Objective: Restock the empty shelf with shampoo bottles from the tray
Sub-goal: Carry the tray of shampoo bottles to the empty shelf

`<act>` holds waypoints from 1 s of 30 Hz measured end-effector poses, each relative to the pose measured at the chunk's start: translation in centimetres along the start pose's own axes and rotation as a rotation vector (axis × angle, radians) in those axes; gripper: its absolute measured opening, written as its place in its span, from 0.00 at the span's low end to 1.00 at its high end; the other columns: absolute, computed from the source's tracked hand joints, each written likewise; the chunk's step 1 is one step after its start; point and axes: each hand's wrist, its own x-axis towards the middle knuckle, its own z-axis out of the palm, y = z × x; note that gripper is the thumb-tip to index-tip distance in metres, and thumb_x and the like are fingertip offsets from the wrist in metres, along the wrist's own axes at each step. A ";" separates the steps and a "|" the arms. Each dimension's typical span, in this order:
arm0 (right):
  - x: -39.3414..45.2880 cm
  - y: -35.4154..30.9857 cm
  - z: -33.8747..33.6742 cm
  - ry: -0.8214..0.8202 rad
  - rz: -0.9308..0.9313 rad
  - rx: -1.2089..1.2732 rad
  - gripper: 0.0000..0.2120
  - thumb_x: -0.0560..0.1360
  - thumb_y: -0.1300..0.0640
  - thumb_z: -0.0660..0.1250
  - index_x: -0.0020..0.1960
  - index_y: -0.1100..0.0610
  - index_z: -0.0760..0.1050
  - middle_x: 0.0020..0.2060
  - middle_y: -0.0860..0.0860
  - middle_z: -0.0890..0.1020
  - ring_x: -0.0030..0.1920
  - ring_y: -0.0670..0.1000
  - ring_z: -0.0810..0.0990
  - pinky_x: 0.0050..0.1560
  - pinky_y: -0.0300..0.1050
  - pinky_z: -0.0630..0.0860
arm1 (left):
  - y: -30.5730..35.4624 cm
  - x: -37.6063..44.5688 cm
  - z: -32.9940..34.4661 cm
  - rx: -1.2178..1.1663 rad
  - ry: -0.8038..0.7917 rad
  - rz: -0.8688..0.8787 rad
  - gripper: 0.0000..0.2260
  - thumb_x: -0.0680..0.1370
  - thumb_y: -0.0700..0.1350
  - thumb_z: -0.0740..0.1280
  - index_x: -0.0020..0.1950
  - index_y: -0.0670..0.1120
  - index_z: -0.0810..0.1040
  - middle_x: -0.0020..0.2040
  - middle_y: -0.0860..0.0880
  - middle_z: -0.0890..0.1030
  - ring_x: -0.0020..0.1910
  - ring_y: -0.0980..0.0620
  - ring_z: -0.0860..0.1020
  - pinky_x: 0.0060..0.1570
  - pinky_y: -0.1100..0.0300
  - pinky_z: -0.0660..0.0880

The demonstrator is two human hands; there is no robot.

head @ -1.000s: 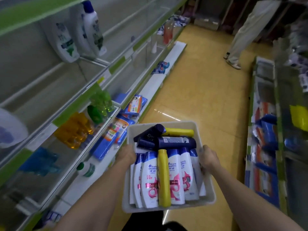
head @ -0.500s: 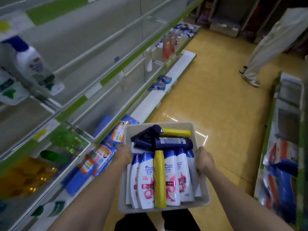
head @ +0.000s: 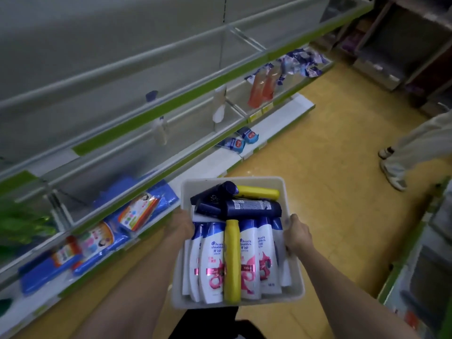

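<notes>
A shop aisle with a yellow floor [head: 318,155]. Long green-edged shelves [head: 171,106] run along the left, mostly bare. The left hand [head: 179,223] and right hand [head: 297,234] grip opposite side rims of a white tray [head: 293,298] of lying shampoo bottles [head: 247,258], carried above the floor beside the shelves.

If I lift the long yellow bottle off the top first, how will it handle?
The yellow bottle looks smooth and glossy, so probably slippery. It lies loose across the white bottles, so it likely lifts free. Its rounded body may roll if laid down.
</notes>
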 end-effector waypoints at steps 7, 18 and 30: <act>12.2 0.0 -3.4 -0.068 -0.046 -0.044 0.06 0.78 0.64 0.55 0.52 0.54 0.62 0.43 0.56 0.74 0.43 0.57 0.76 0.42 0.52 0.75 | 9.0 4.7 -0.1 -0.082 -0.012 -0.143 0.18 0.79 0.38 0.59 0.69 0.35 0.63 0.63 0.40 0.75 0.54 0.46 0.76 0.46 0.61 0.70; 31.7 -0.6 -4.4 -0.302 -0.270 -0.163 0.12 0.79 0.63 0.57 0.62 0.59 0.65 0.50 0.57 0.76 0.45 0.54 0.74 0.43 0.48 0.71 | 18.5 13.1 6.1 -0.410 -0.011 -0.472 0.19 0.78 0.38 0.61 0.67 0.36 0.62 0.61 0.38 0.74 0.58 0.41 0.76 0.54 0.52 0.74; 49.2 1.0 5.5 -0.366 -0.473 -0.396 0.13 0.79 0.63 0.57 0.63 0.58 0.63 0.42 0.56 0.75 0.37 0.53 0.74 0.32 0.43 0.69 | 21.3 26.3 20.8 -0.656 -0.011 -0.619 0.18 0.78 0.35 0.60 0.66 0.36 0.61 0.60 0.37 0.74 0.58 0.39 0.76 0.51 0.52 0.74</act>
